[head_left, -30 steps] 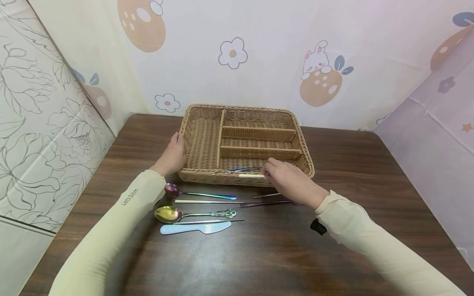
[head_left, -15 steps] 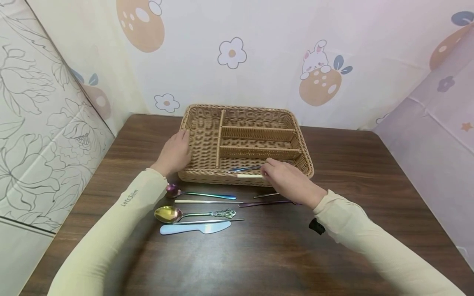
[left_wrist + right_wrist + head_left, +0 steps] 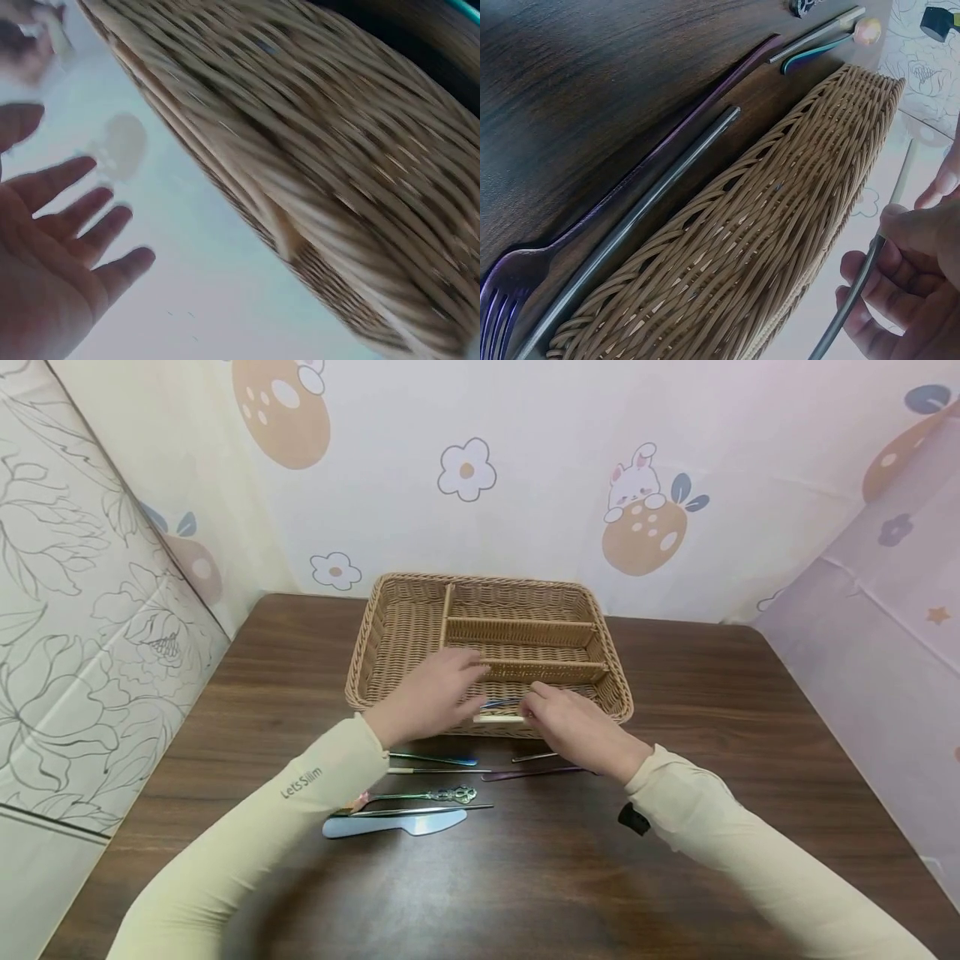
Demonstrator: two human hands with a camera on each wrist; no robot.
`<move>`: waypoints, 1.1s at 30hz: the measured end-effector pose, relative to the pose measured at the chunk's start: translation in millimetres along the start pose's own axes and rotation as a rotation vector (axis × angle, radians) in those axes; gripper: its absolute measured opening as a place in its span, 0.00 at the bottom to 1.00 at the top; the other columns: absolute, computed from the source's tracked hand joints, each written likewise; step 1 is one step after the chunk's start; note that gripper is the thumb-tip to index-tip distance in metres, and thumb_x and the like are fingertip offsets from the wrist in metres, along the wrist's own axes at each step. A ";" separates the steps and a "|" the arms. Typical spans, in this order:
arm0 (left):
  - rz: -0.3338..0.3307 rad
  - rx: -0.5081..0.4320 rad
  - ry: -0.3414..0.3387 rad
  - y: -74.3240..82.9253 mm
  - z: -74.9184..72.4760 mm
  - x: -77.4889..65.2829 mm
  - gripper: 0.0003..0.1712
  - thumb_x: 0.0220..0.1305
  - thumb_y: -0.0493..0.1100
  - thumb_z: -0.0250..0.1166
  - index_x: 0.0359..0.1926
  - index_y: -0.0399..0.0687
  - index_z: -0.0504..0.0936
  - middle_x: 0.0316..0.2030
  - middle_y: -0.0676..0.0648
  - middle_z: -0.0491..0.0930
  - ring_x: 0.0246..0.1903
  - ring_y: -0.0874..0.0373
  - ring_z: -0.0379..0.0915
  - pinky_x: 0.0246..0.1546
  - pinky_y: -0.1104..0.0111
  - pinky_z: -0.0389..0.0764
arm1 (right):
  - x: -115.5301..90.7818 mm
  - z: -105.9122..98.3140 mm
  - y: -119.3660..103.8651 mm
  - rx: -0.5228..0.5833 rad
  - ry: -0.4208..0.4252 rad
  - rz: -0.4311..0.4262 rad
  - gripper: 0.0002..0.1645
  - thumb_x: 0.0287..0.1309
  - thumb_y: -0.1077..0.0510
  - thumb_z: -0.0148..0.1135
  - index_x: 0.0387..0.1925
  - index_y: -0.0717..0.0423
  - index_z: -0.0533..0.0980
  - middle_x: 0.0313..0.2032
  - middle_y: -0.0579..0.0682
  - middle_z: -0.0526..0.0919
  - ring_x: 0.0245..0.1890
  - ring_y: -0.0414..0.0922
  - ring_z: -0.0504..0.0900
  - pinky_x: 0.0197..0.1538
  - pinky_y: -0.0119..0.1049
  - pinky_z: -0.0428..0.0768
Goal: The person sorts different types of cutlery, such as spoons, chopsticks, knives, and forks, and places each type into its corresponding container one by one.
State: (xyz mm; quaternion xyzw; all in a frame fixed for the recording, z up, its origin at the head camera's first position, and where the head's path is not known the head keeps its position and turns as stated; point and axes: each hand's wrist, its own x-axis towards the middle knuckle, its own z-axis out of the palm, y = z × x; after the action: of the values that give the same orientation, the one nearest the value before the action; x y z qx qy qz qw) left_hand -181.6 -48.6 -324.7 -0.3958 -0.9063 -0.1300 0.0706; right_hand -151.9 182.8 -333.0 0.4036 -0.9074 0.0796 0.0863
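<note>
My right hand pinches a chopstick above the front rim of the wicker basket. In the right wrist view this chopstick has a pale upper part and a metal lower part. My left hand reaches over the basket's front left part, near the pale end of the chopstick. Its fingers look spread, holding nothing, in the left wrist view. Part of a blue metallic utensil shows inside the front compartment.
In front of the basket lie a purple fork, a silver chopstick, a pale-handled chopstick, an ornate spoon and a light blue knife. Dividers split the basket. A patterned wall covering stands behind the table.
My left hand has left the basket's left side and moved right, towards the held chopstick. My right hand stays nearly in place, still pinching the chopstick.
</note>
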 end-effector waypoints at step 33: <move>0.066 0.075 0.054 35.4 12.1 20.4 0.06 0.59 0.34 0.65 0.26 0.44 0.84 0.24 0.50 0.82 0.25 0.57 0.78 0.30 0.67 0.82 | 3.6 -19.8 4.8 0.124 0.025 0.098 0.12 0.63 0.60 0.60 0.43 0.65 0.77 0.36 0.52 0.75 0.32 0.44 0.75 0.35 0.38 0.78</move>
State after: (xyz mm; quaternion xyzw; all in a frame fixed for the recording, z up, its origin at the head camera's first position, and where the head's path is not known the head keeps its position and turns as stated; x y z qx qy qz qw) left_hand -169.7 -7.7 -325.1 -0.4187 -0.8949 -0.1042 0.1139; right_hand -156.0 187.6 -313.3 0.3625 -0.9181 0.1448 0.0682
